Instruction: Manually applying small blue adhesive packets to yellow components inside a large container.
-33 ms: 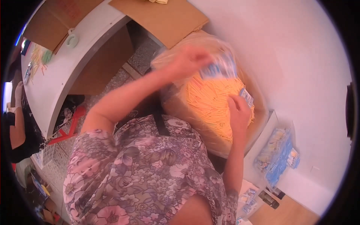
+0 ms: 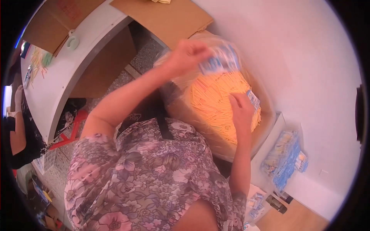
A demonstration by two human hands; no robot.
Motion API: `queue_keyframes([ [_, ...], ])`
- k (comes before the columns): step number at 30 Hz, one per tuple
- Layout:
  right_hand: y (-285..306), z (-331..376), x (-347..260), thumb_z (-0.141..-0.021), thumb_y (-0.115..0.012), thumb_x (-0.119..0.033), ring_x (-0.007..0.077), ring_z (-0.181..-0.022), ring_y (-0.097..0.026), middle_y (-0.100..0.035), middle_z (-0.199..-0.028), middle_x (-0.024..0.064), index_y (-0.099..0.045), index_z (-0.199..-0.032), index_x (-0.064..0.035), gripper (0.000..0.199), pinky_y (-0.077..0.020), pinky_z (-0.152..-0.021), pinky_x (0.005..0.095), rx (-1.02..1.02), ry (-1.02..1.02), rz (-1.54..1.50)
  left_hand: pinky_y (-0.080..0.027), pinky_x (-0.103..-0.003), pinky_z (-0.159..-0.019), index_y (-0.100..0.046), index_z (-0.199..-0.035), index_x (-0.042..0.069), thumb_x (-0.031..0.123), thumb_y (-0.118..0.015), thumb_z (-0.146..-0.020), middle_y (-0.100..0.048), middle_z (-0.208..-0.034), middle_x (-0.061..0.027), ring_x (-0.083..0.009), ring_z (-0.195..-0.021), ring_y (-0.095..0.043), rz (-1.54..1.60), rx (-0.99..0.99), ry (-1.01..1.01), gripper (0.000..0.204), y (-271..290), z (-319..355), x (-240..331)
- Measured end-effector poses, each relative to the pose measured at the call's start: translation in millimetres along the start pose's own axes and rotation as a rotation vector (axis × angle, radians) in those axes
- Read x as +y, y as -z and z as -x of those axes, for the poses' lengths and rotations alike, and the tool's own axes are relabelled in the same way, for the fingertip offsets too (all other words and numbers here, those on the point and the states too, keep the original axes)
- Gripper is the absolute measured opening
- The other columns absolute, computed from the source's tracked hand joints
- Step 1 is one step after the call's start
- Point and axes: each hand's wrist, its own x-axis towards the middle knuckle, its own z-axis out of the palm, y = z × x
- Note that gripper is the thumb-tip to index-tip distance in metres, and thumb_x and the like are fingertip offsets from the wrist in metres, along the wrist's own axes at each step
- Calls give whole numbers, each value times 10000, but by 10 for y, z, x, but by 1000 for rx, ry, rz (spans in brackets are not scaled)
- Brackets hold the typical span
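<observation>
Here the left hand (image 2: 188,54) pinches one packet (image 2: 222,61); unclear whether the right hand (image 2: 242,109) grips a second packet (image 2: 253,100).

The sticks (image 2: 216,100) are yellow-orange, with some pinkish ones (image 2: 200,89) among them. The blurred packet (image 2: 223,59) shows blue and white; the small packet (image 2: 253,101) has also blue and white, with a striped edge. The blouse (image 2: 146,181) carries a floral pattern in pink, white and greyish mauve. The cardboard (image 2: 165,17) is brown, the table (image 2: 86,42) white, the ring (image 2: 72,43) pale green, the frame (image 2: 75,129) red.
</observation>
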Motion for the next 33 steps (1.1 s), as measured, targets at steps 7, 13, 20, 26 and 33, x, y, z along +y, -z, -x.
queue_keyframes([
  [7,-523,-623,221,-775,-659,-181,284,-884,-597,-601,-950,149,-625,-939,-29,226,-487,-735,392,-227,189,575,-446,-188,-596,-658,-870,-10,148,-608,-881,-614,-722,39,-6,-672,-525,74,102,32,166,186,100,-64],
  [13,-798,-862,385,-753,-647,-162,271,-790,-604,-608,-826,119,-639,-822,-19,159,-512,-642,401,-268,290,758,-446,-186,-604,-652,-880,-15,136,-594,-890,-614,-733,36,-11,-675,-527,107,37,88,162,252,152,-5],
  [20,-912,-993,416,-783,-555,-110,277,-827,-611,-615,-905,122,-608,-969,-89,195,-497,-641,389,-290,458,797,-449,-213,-646,-648,-870,-18,132,-595,-883,-612,-752,25,-38,-723,-526,-10,-16,125,159,397,255,114],
  [26,-549,-805,194,-778,-592,-123,316,-783,-635,-652,-860,154,-629,-1073,-89,299,-488,-663,377,-180,536,391,-443,-293,-550,-631,-811,16,121,-629,-812,-592,-634,-90,-134,-572,-543,-374,-158,-118,105,231,260,-5],
  [33,-251,-857,-31,-783,-562,-114,279,-684,-619,-616,-772,146,-594,-855,-70,90,-448,-611,401,-379,507,1036,-465,-366,-631,-629,-749,31,84,-652,-711,-631,-789,-106,-279,-752,-616,-699,-351,-301,69,80,256,218],
])
